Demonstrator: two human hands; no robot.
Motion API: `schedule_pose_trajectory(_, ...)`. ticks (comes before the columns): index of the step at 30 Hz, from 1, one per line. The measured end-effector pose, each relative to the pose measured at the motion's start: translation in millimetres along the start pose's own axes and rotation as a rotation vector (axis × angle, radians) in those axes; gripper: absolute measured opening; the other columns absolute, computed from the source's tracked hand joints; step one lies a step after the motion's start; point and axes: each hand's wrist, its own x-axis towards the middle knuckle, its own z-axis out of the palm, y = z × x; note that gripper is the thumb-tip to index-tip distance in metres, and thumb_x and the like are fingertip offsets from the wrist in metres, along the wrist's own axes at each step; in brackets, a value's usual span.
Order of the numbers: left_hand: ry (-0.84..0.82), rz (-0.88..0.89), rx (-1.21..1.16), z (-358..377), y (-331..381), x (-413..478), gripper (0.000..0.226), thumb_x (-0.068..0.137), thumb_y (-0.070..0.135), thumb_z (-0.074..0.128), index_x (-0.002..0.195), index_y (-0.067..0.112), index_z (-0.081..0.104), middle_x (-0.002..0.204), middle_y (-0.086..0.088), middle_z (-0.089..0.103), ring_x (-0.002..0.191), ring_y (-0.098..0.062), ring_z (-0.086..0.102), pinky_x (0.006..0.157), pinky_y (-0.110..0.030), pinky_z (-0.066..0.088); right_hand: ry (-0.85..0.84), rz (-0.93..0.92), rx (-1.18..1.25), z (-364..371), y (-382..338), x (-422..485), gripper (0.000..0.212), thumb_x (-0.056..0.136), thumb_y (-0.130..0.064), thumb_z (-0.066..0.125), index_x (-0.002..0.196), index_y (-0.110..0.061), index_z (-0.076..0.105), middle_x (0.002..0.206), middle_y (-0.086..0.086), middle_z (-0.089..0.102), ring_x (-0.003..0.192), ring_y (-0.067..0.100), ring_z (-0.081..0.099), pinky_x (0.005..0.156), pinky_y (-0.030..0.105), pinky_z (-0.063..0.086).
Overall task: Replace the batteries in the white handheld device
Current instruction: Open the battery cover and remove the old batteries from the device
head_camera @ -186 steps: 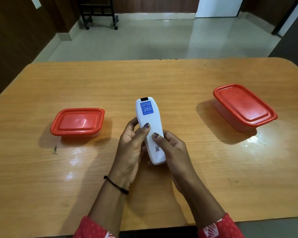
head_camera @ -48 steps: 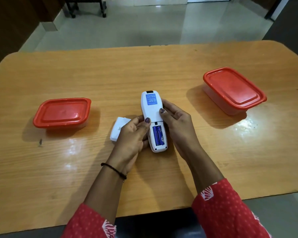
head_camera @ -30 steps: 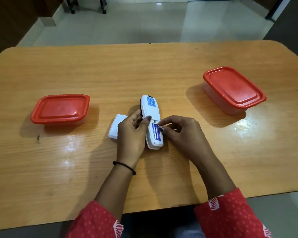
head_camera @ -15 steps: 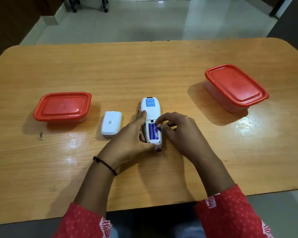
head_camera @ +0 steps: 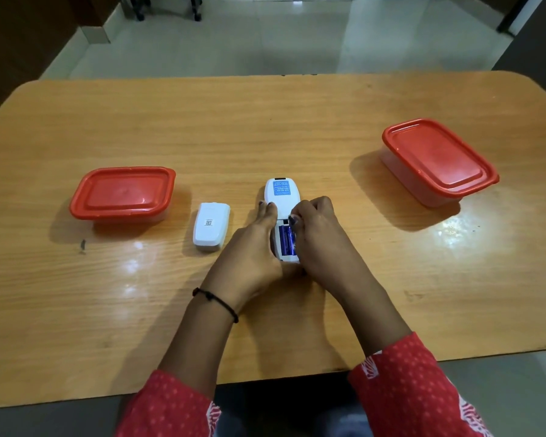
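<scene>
Well left of the white handheld device (head_camera: 281,192) on the desk (head_camera: 265,121) sits a red-lidded container (head_camera: 122,193), its contents hidden. Just left of the device lies the detached battery cover (head_camera: 211,226). The left hand (head_camera: 252,247) clasps the device's left edge, its thumb mostly hidden. Blue batteries (head_camera: 286,241) show in the open bay, partly covered by the right hand (head_camera: 320,238), whose curled fingertips (head_camera: 293,219) meet them; whether they grip one is unclear. Well right stands a second red-lidded container (head_camera: 438,160). Since half a second ago the fingertips have dug lower, and the cover has not moved.
</scene>
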Motion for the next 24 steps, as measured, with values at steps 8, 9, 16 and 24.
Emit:
schedule_pose_trajectory(8, 0.008, -0.006, 0.022, -0.7, 2.3, -1.3, 0.102, 0.069, 0.031, 0.079, 0.149, 0.015, 0.017, 0.159, 0.004, 0.011, 0.136, -0.008, 0.035, 0.09, -0.007, 0.028, 0.025, 0.022, 0.206, -7.6, 6.7, -9.2, 0.019, 0.097, -0.013, 0.043, 0.107, -0.013, 0.06, 0.109, 0.0, 0.045, 0.081, 0.009, 0.053, 0.061, 0.002, 0.039)
schedule_pose_trajectory(9, 0.008, -0.008, 0.027, -0.5, 2.5, -1.3, 0.103, 0.068, 0.032, 0.079, 0.149, 0.015, 0.017, 0.159, 0.003, 0.01, 0.138, -0.008, 0.033, 0.091, -0.006, 0.027, 0.039, 0.009, 0.203, -7.4, 7.3, -9.0, 0.02, 0.096, -0.01, 0.043, 0.105, -0.014, 0.061, 0.109, 0.001, 0.046, 0.082, 0.01, 0.053, 0.062, 0.001, 0.039)
schedule_pose_trajectory(16, 0.004, -0.004, 0.034, 0.4, 0.6, -0.3, 0.099, 0.072, 0.03, 0.075, 0.149, 0.016, 0.014, 0.16, 0.002, 0.006, 0.144, -0.005, 0.014, 0.097, -0.007, 0.017, 0.069, -0.003, 0.096, 0.0, 3.0, -4.6, 0.024, 0.093, 0.001, 0.039, 0.107, -0.003, 0.058, 0.115, 0.008, 0.045, 0.089, 0.021, 0.054, 0.067, 0.015, 0.034)
schedule_pose_trajectory(24, 0.018, -0.007, 0.065, 0.5, 2.1, -0.5, 0.093, 0.075, 0.024, 0.072, 0.149, 0.016, 0.016, 0.16, 0.002, 0.008, 0.143, -0.008, 0.019, 0.095, -0.007, 0.019, 0.018, 0.016, 0.054, 0.4, -1.7, -1.1, 0.022, 0.09, 0.004, 0.039, 0.105, -0.002, 0.054, 0.116, 0.01, 0.04, 0.093, 0.029, 0.053, 0.069, 0.025, 0.037)
